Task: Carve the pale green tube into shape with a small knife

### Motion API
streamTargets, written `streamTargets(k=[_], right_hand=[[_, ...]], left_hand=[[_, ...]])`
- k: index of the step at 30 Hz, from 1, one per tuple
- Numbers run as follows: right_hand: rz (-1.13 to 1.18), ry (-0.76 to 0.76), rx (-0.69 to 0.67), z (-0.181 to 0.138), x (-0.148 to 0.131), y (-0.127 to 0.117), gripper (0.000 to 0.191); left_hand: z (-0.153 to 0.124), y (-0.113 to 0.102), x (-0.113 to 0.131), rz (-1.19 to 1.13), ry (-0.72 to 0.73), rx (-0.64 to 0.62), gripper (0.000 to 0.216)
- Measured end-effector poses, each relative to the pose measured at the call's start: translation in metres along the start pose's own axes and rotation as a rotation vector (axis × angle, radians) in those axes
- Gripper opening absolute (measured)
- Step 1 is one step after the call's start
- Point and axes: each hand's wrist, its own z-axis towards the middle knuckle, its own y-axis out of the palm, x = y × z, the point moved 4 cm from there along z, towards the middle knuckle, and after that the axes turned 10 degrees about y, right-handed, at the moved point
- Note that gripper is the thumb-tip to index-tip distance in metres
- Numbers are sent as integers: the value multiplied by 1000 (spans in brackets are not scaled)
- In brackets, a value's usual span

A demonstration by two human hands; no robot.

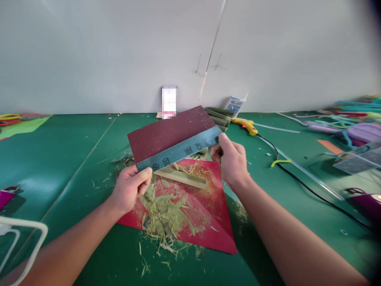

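Observation:
A sheet of sandpaper (171, 133) is held up between my two hands, its near edge folded over so a blue printed strip of the backing shows along the dark red grit side. My left hand (130, 186) pinches the near left corner between thumb and fingers. At the right end, my right hand (230, 159) grips the folded strip. Below the sandpaper lies a strip of split bamboo (181, 178) on a red sheet (212, 222). A heap of pale green shavings (165, 214) covers part of that red sheet.
Behind the sandpaper are green bamboo pieces (220, 116) and a blue-white packet (235, 105). A yellow glue gun (245, 125) with a black cord (309, 186) lies to the right. Colourful strips (354, 113) pile up far right. A phone (169, 102) leans on the wall.

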Motion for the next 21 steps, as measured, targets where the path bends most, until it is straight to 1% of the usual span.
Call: streamTargets(k=[4,9,14,18,21], right_hand=[[11,14,-16,2,0,-1,44],[48,7,41,0,-2,-3,44],[43,-4,29,4,0,-7,41],[76,3,46,4,0,-7,41],[98,-3,35,2,-2,-6,41]], left_hand=[[1,1,2,4,4,-8,38],[1,2,1,0,-10,-27,40],[0,0,-1,-20,-15,-45,40],[0,1,-2,-33,-22,-49,38],[1,2,-1,-45,-8,-41,40]])
